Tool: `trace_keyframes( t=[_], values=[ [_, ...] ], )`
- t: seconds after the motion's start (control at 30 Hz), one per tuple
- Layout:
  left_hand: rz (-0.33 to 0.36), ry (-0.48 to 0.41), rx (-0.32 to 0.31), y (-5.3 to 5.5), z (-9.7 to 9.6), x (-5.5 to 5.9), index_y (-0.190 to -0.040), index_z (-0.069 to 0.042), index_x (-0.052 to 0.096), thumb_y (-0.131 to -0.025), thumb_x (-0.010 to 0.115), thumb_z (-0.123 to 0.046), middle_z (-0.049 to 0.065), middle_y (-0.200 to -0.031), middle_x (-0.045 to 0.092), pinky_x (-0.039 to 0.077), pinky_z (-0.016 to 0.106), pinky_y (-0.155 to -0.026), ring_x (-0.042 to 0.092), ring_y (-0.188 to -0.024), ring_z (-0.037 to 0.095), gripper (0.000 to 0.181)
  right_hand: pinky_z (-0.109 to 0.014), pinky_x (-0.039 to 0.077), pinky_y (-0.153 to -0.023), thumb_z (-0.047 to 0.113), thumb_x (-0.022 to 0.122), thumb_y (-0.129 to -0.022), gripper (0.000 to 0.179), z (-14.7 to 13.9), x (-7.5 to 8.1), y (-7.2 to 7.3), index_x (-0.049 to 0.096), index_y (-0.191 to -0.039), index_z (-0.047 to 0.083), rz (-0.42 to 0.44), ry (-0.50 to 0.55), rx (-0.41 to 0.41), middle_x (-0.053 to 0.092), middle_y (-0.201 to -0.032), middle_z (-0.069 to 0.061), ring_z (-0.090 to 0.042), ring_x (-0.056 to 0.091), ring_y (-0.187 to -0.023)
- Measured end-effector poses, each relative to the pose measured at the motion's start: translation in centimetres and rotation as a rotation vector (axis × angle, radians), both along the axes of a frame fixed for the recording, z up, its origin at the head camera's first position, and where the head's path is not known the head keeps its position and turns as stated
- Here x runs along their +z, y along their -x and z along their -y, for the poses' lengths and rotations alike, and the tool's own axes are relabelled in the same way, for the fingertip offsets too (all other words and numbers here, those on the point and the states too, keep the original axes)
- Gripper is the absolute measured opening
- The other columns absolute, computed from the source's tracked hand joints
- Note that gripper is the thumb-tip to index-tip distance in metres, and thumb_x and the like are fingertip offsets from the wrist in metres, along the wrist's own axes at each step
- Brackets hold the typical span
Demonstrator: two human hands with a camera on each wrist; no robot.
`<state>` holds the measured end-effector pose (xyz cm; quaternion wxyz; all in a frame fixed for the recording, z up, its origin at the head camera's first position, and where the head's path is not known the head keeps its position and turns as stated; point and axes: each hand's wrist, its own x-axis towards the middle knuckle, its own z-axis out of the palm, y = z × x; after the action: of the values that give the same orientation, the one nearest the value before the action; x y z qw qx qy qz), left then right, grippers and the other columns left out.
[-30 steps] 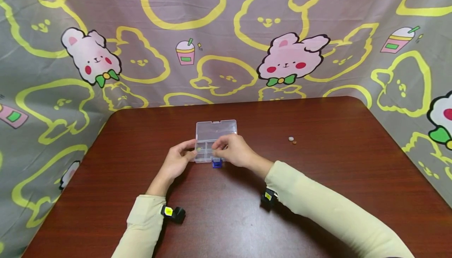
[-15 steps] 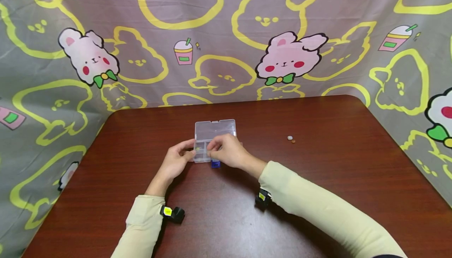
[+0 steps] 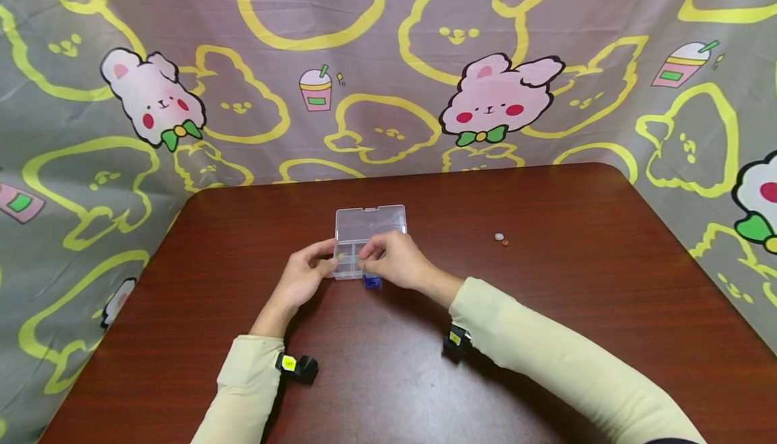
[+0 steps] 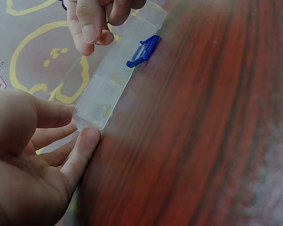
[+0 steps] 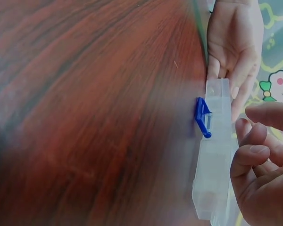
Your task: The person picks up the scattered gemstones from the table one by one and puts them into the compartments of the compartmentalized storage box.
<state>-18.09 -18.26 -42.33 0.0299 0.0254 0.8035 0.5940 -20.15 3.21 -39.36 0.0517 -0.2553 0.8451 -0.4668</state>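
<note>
A clear plastic compartment box (image 3: pixel 344 268) stands on the table with its lid (image 3: pixel 370 223) raised at the back and a blue latch (image 3: pixel 372 282) hanging at the front. My left hand (image 3: pixel 301 276) grips the box's left end between thumb and fingers. Small yellowish pieces (image 4: pixel 106 110) show through the wall near that end. Over the middle of the box is my right hand (image 3: pixel 397 260), its fingers loosely bent and the thumb (image 4: pixel 89 33) pointing down. I see nothing between its fingertips. That hand hides the box's right compartments in the head view.
On the brown table (image 3: pixel 546 309), right of the box, lie a small white round piece (image 3: pixel 499 236) and a small orange-brown piece (image 3: pixel 505 243). A patterned cloth (image 3: pixel 388 59) hangs behind and at both sides.
My right hand has shifted slightly left over the box, then a touch back right. The left hand and box stay in place; the head view has drifted a little.
</note>
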Motion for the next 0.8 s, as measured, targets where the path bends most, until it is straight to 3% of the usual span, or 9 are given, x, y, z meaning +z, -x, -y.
trace_keyframes(
  t=[0.23, 0.53, 0.8],
  values=[
    [0.000, 0.023, 0.004, 0.0, -0.1, 0.1, -0.138, 0.005, 0.056, -0.098, 0.058, 0.003, 0.024, -0.129, 0.062, 0.054, 0.023, -0.078, 0.064, -0.098, 0.026, 0.040, -0.023, 0.048, -0.058, 0.008, 0.078, -0.082, 0.005, -1.2, 0.4, -0.1, 0.075, -0.086, 0.007, 0.003, -0.010, -0.025, 0.067, -0.072, 0.003, -0.007, 0.059, -0.060],
    [0.005, 0.030, -0.002, 0.0, 0.0, 0.1, -0.140, 0.005, 0.054, -0.099, 0.057, 0.002, 0.025, -0.130, 0.060, 0.054, 0.024, -0.079, 0.063, -0.103, 0.030, 0.041, -0.023, 0.047, -0.059, 0.005, 0.075, -0.080, 0.006, -3.7, 0.0, -0.2, 0.074, -0.085, 0.003, -0.064, 0.014, -0.032, 0.066, -0.071, 0.004, -0.011, 0.059, -0.062],
    [0.010, 0.015, -0.003, -0.1, 0.1, -0.1, -0.140, 0.004, 0.054, -0.099, 0.057, 0.001, 0.025, -0.131, 0.059, 0.054, 0.024, -0.080, 0.063, -0.105, 0.032, 0.041, -0.026, 0.049, -0.055, 0.002, 0.076, -0.083, 0.006, -6.7, -0.2, -0.5, 0.074, -0.089, 0.002, 0.017, 0.056, -0.077, 0.068, -0.073, -0.001, -0.012, 0.060, -0.059]
  ],
)
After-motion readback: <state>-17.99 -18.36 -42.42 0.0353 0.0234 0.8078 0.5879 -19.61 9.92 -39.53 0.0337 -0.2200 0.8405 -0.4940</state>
